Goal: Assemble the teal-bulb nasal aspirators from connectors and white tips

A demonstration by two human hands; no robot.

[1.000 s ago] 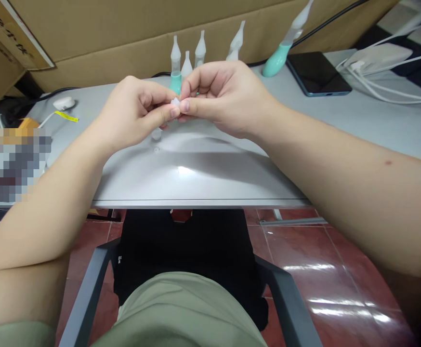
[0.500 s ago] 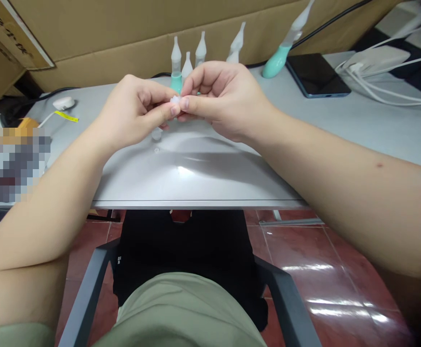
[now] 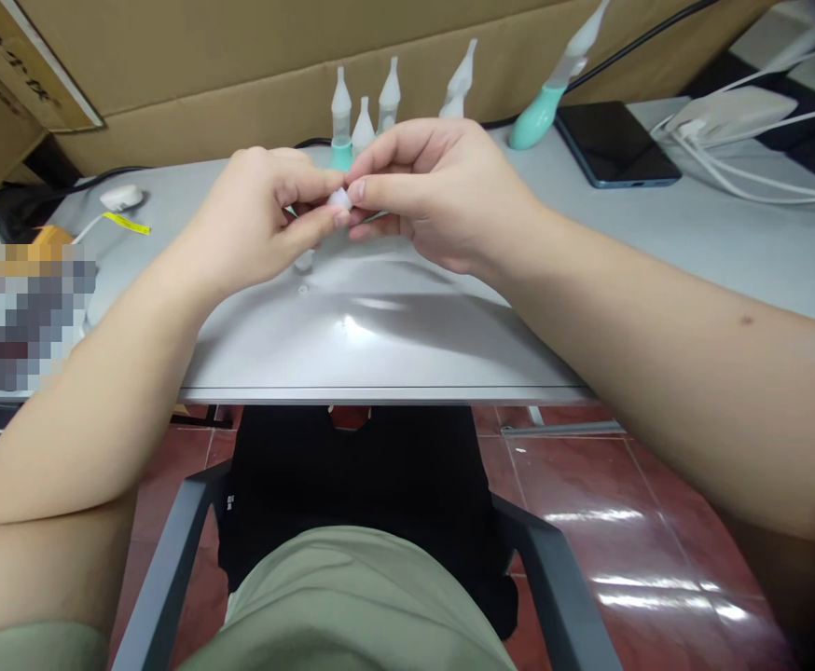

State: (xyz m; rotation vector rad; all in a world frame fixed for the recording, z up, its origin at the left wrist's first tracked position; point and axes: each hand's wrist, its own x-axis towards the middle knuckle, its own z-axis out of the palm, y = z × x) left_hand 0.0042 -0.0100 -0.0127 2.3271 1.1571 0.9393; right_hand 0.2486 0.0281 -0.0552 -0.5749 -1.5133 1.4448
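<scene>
A small whitish translucent piece (image 3: pixel 340 198) is pinched between the thumb and fingers of my left hand (image 3: pixel 260 214). My right hand (image 3: pixel 442 191) meets it from the other side, its thumb and index fingertip closed at the piece's right edge. Both hands are above the grey table (image 3: pixel 393 359). Below my left fingers lie a small clear cup-like part (image 3: pixel 303 261) and a tiny ring (image 3: pixel 303 290). Just behind the hands stands a teal-based bottle with a white pointed tip (image 3: pixel 341 102), partly hidden.
More white-tipped pieces (image 3: pixel 389 91) stand along the cardboard wall (image 3: pixel 240 65). At the back right are a teal bulb with a white tip (image 3: pixel 537 116), a dark phone (image 3: pixel 617 143) and white cables (image 3: pixel 729 186). A white plug (image 3: pixel 122 198) lies at left.
The fingers of my right hand have shifted slightly around the small piece, and more of it now shows. My left hand has barely moved.
</scene>
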